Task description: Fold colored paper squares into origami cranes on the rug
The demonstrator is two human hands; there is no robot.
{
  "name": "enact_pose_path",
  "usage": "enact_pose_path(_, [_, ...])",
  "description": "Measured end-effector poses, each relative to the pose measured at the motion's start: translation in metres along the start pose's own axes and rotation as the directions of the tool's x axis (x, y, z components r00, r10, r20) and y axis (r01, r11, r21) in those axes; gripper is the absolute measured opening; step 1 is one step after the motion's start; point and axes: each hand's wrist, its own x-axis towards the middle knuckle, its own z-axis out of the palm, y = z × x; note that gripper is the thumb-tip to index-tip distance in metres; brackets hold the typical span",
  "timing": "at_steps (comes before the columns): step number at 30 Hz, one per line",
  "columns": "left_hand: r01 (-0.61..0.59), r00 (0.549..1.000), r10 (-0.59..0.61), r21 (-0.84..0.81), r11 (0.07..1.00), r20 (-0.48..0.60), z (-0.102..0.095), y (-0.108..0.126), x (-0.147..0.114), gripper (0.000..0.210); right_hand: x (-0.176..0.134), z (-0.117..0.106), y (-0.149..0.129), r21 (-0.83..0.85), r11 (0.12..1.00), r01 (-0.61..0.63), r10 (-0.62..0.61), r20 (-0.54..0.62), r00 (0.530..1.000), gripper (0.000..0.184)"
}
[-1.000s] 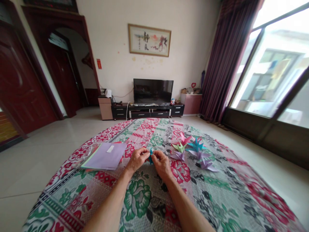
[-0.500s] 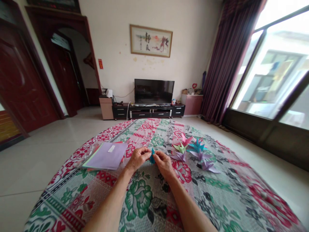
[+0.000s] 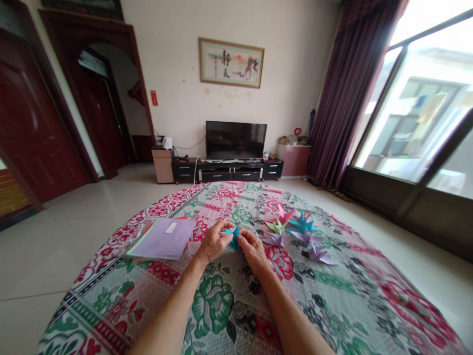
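Between my two hands is a small piece of folded blue paper [image 3: 235,238] with pointed ends, held just above the table. My left hand [image 3: 215,241] pinches its left side with thumb and fingers. On its right side, my right hand [image 3: 253,249] grips it the same way. Part of the paper is hidden behind the fingertips. To the right lie several folded paper cranes: a pink one [image 3: 284,214], a green one [image 3: 277,227], blue ones [image 3: 303,223] and purple ones [image 3: 320,255].
A stack of purple paper sheets [image 3: 162,241], with a white label and other colours beneath, lies at the left in clear plastic. A flowered tablecloth [image 3: 214,305] covers the round table. Beyond stand a television [image 3: 236,140] and a low black cabinet [image 3: 246,173].
The blue paper has turned and spread between my hands, so more of its pointed shape shows. My hands have shifted only slightly.
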Motion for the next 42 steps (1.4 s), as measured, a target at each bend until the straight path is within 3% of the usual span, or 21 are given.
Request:
enact_pose_path(8, [-0.017, 1.0, 0.016, 0.048, 0.999, 0.01, 0.006, 0.002, 0.001, 0.018, 0.005, -0.001, 0.009, 0.087, 0.996, -0.028, 0.031, -0.038, 0.999, 0.029])
enact_pose_path(11, [-0.025, 1.0, 0.025, 0.033, 0.999, 0.002, 0.009, 0.001, 0.001, 0.027, 0.006, 0.0, 0.011, 0.128, 0.992, -0.019, 0.023, -0.037, 0.999, 0.032])
enact_pose_path(16, [-0.036, 0.999, 0.035, 0.021, 0.999, 0.003, 0.011, 0.0, 0.0, 0.028, 0.008, 0.002, 0.012, 0.196, 0.981, 0.005, 0.018, -0.116, 0.993, 0.036])
enact_pose_path(22, [-0.025, 0.999, 0.028, 0.096, 0.995, -0.031, 0.01, -0.001, 0.001, 0.02, 0.005, 0.001, 0.011, 0.083, 0.996, 0.033, -0.024, -0.114, 0.993, 0.03])
enact_pose_path(27, [-0.136, 0.986, 0.153, 0.203, 0.97, -0.069, 0.009, -0.004, 0.002, 0.02, 0.003, 0.0, 0.006, -0.033, 0.999, 0.042, -0.045, -0.085, 0.995, 0.033])
enact_pose_path(33, [-0.264, 0.956, 0.291, 0.321, 0.91, -0.039, 0.011, -0.003, 0.002, 0.023, 0.001, 0.002, 0.004, -0.105, 0.992, 0.072, -0.084, -0.116, 0.99, 0.032])
enact_pose_path(42, [-0.296, 0.943, 0.33, 0.34, 0.893, -0.045, 0.013, -0.008, 0.002, 0.022, 0.005, 0.001, 0.014, -0.154, 0.98, 0.122, -0.146, -0.159, 0.976, 0.027])
